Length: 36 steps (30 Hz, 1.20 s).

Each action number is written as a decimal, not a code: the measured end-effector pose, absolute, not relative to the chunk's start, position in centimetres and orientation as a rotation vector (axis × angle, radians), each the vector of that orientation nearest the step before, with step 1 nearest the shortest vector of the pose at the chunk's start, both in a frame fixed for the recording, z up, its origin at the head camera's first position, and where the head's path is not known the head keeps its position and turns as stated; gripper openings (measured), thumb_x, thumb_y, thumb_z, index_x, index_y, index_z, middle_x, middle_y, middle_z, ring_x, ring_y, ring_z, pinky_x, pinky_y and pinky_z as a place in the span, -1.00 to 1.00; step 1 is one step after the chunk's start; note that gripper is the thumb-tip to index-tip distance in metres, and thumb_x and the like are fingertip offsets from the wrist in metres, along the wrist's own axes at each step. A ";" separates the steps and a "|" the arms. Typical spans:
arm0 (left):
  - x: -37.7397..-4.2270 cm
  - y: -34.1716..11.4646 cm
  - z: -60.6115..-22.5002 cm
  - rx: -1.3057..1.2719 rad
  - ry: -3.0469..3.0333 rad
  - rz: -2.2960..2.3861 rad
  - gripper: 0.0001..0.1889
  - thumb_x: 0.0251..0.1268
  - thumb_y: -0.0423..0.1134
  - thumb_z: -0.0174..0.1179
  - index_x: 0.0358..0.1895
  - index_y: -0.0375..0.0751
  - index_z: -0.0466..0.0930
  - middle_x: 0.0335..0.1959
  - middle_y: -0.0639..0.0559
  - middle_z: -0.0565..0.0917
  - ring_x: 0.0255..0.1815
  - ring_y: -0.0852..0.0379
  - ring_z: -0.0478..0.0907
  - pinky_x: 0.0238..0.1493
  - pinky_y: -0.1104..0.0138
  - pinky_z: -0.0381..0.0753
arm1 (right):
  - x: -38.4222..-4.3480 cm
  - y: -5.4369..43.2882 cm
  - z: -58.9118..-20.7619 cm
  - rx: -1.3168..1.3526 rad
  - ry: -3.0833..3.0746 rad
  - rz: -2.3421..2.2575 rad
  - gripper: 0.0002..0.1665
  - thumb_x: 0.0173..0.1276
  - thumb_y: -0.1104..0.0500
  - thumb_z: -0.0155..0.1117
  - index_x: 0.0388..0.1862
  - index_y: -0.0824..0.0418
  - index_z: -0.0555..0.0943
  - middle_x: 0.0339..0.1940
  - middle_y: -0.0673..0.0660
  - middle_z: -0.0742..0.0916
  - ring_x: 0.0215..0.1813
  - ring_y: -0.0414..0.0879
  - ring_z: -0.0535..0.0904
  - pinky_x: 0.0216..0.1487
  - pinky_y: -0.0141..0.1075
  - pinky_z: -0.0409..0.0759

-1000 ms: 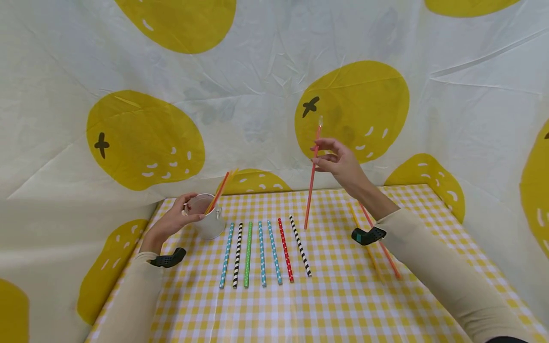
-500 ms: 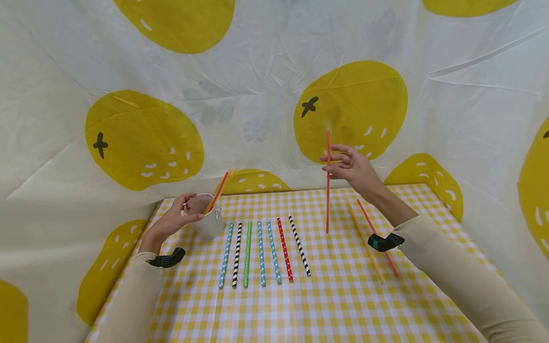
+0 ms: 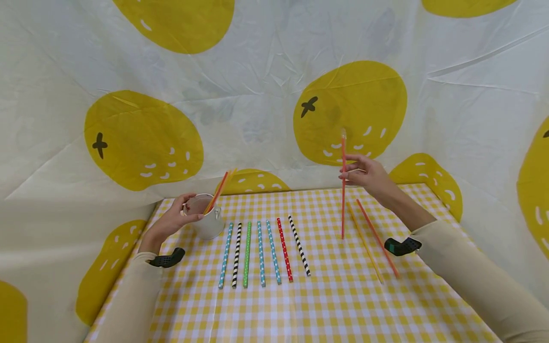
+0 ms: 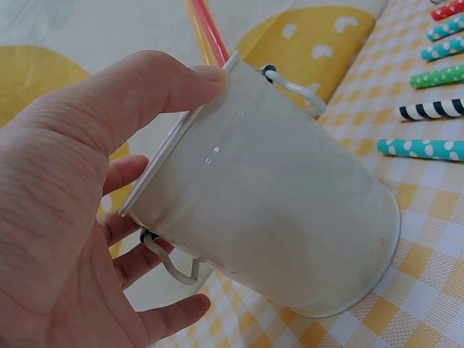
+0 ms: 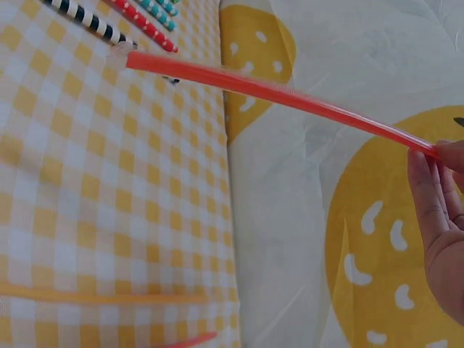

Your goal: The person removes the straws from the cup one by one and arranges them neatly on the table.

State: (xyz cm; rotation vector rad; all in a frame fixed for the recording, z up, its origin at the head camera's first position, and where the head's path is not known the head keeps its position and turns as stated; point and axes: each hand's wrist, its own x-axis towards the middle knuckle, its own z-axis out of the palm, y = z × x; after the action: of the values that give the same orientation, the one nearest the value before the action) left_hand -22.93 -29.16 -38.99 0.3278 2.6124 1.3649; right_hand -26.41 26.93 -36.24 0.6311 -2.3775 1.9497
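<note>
My left hand (image 3: 170,221) grips a small white metal pail (image 3: 210,226) by its rim at the left of the table. In the left wrist view, the thumb lies along the rim and the fingers spread past a wire handle (image 4: 174,267). An orange-red straw (image 3: 220,190) and yellow ones lean out of the pail. Above the table on the right, my right hand (image 3: 369,177) pinches another orange-red straw (image 3: 343,209) between thumb and fingers, holding it nearly upright. Clear wrapping sticks out past the straw's ends.
A row of patterned paper straws, including a green one (image 3: 247,255) and a red dotted one (image 3: 285,250), lies mid-table. Right of them are a yellow straw (image 3: 366,243) and an orange-red straw (image 3: 377,238). A printed curtain (image 3: 249,119) hangs behind the checked tablecloth (image 3: 326,305).
My right hand has moved to the right and slightly down with the pinched straw, which has turned from slanted to nearly upright. My left hand and the pail stay in place.
</note>
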 end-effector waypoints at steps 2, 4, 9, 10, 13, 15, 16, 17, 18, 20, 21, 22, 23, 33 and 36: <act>-22.8 -29.1 -38.9 0.328 2.613 1.360 -0.17 0.48 -0.17 0.23 0.59 -0.32 -0.08 0.27 -0.38 0.05 0.23 -0.31 0.03 0.05 -0.09 0.17 | -26.3 27.6 -36.5 0.609 -2.430 1.914 -0.34 0.58 0.28 0.13 0.57 0.37 0.20 0.00 0.13 0.65 -0.04 -0.22 0.72 0.01 -0.29 0.68; -22.8 -29.1 -38.9 0.331 2.616 1.356 -0.16 0.48 -0.16 0.24 0.60 -0.32 -0.09 0.29 -0.37 0.05 0.24 -0.31 0.03 0.06 -0.10 0.18 | -26.3 28.3 -36.8 0.583 -2.483 1.880 -0.32 0.58 0.26 0.14 0.58 0.35 0.19 0.00 0.14 0.64 -0.04 -0.23 0.71 0.03 -0.25 0.68; -22.8 -29.1 -39.0 0.319 2.615 1.364 -0.19 0.48 -0.20 0.22 0.59 -0.31 -0.07 0.30 -0.38 0.04 0.26 -0.31 0.01 0.10 -0.12 0.16 | -26.2 30.2 -37.6 0.515 -2.602 1.832 -0.30 0.57 0.20 0.17 0.58 0.30 0.20 0.04 0.25 0.60 -0.04 -0.23 0.69 0.01 -0.15 0.70; -22.8 -29.2 -39.0 0.318 2.615 1.363 -0.19 0.49 -0.20 0.22 0.59 -0.31 -0.07 0.30 -0.38 0.04 0.27 -0.31 0.01 0.11 -0.12 0.16 | -26.2 30.5 -37.8 0.506 -2.619 1.833 -0.30 0.58 0.21 0.17 0.59 0.30 0.19 0.05 0.27 0.60 -0.04 -0.23 0.69 0.01 -0.13 0.70; -22.8 -29.2 -39.1 0.321 2.615 1.360 -0.17 0.48 -0.18 0.23 0.60 -0.30 -0.08 0.31 -0.38 0.03 0.26 -0.31 0.01 0.10 -0.13 0.16 | -26.4 31.7 -38.4 0.472 -2.668 1.845 -0.29 0.58 0.23 0.15 0.60 0.32 0.16 0.04 0.28 0.57 -0.03 -0.22 0.68 0.02 -0.07 0.69; -22.9 -29.3 -39.2 0.331 2.618 1.354 -0.15 0.48 -0.15 0.24 0.60 -0.30 -0.09 0.30 -0.37 0.03 0.24 -0.31 0.02 0.07 -0.13 0.17 | -26.5 32.4 -38.8 0.450 -2.703 1.847 -0.27 0.59 0.25 0.13 0.62 0.36 0.11 0.03 0.29 0.56 -0.02 -0.22 0.68 0.06 -0.03 0.68; -22.9 -29.3 -39.3 0.339 2.620 1.350 -0.15 0.48 -0.14 0.23 0.60 -0.31 -0.10 0.30 -0.37 0.03 0.23 -0.31 0.02 0.06 -0.12 0.18 | -26.6 32.8 -39.0 0.439 -2.722 1.850 -0.26 0.60 0.26 0.11 0.62 0.37 0.08 0.02 0.30 0.54 -0.01 -0.23 0.68 0.08 -0.01 0.66; -22.9 -29.3 -39.3 0.345 2.621 1.349 -0.15 0.49 -0.14 0.23 0.60 -0.31 -0.10 0.28 -0.37 0.04 0.22 -0.32 0.02 0.04 -0.12 0.17 | -26.6 33.1 -39.1 0.427 -2.743 1.852 -0.24 0.60 0.27 0.10 0.63 0.39 0.05 0.02 0.31 0.53 0.00 -0.23 0.67 0.10 0.01 0.65; -22.9 -29.3 -39.4 0.351 2.622 1.348 -0.15 0.49 -0.14 0.22 0.60 -0.32 -0.11 0.27 -0.37 0.04 0.21 -0.32 0.03 0.02 -0.11 0.17 | -26.7 33.5 -39.3 0.414 -2.766 1.848 -0.24 0.61 0.28 0.08 0.64 0.39 0.02 0.03 0.32 0.51 0.01 -0.24 0.67 0.11 0.02 0.64; -22.9 -29.3 -39.3 0.357 2.624 1.345 -0.16 0.50 -0.15 0.22 0.60 -0.32 -0.11 0.26 -0.38 0.04 0.21 -0.32 0.03 0.01 -0.11 0.16 | -26.8 34.2 -39.4 0.400 -2.806 1.849 -0.22 0.62 0.29 0.06 0.65 0.39 -0.03 0.07 0.35 0.48 0.01 -0.27 0.67 0.13 0.01 0.64; -22.9 -29.3 -39.2 0.350 2.621 1.348 -0.17 0.49 -0.16 0.22 0.60 -0.32 -0.10 0.26 -0.38 0.04 0.22 -0.32 0.03 0.02 -0.10 0.16 | -26.8 34.5 -39.5 0.402 -2.828 1.840 -0.21 0.62 0.29 0.05 0.65 0.40 -0.06 0.09 0.36 0.46 0.00 -0.28 0.66 0.13 -0.01 0.64; -22.9 -29.3 -39.2 0.346 2.620 1.349 -0.17 0.50 -0.17 0.22 0.60 -0.32 -0.10 0.27 -0.38 0.04 0.22 -0.32 0.02 0.03 -0.10 0.16 | -26.9 34.9 -39.6 0.396 -2.845 1.840 -0.19 0.61 0.30 0.06 0.65 0.39 -0.08 0.10 0.36 0.45 -0.01 -0.30 0.65 0.13 -0.01 0.64; -22.9 -29.3 -39.2 0.337 2.618 1.352 -0.17 0.49 -0.17 0.22 0.60 -0.32 -0.09 0.28 -0.38 0.04 0.23 -0.32 0.02 0.05 -0.11 0.16 | -26.9 35.2 -39.7 0.397 -2.861 1.838 -0.18 0.61 0.30 0.06 0.66 0.39 -0.09 0.10 0.37 0.45 0.00 -0.29 0.65 0.13 -0.02 0.64; -24.8 -30.8 -41.6 0.312 2.657 1.323 -0.16 0.48 -0.11 0.24 0.63 -0.14 -0.08 0.32 -0.31 0.05 0.25 -0.25 0.03 0.07 -0.09 0.16 | -27.6 37.9 -40.9 0.372 -2.996 1.685 -0.24 0.57 0.31 0.12 0.57 0.55 0.03 0.14 0.45 0.59 -0.02 -0.14 0.70 0.13 0.08 0.62; -25.0 -30.9 -41.7 0.315 2.667 1.315 -0.16 0.47 -0.11 0.25 0.62 -0.13 -0.07 0.32 -0.29 0.06 0.24 -0.23 0.03 0.06 -0.08 0.17 | -27.7 38.3 -41.4 0.346 -3.034 1.669 -0.28 0.56 0.32 0.14 0.52 0.59 0.10 0.14 0.45 0.62 -0.01 -0.08 0.71 0.13 0.08 0.62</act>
State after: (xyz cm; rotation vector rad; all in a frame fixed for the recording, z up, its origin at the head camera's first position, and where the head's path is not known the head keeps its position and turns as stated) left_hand -25.03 -30.93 -41.71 0.3147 2.6667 1.3151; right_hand -27.68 38.25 -41.36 0.3456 -3.0340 1.6690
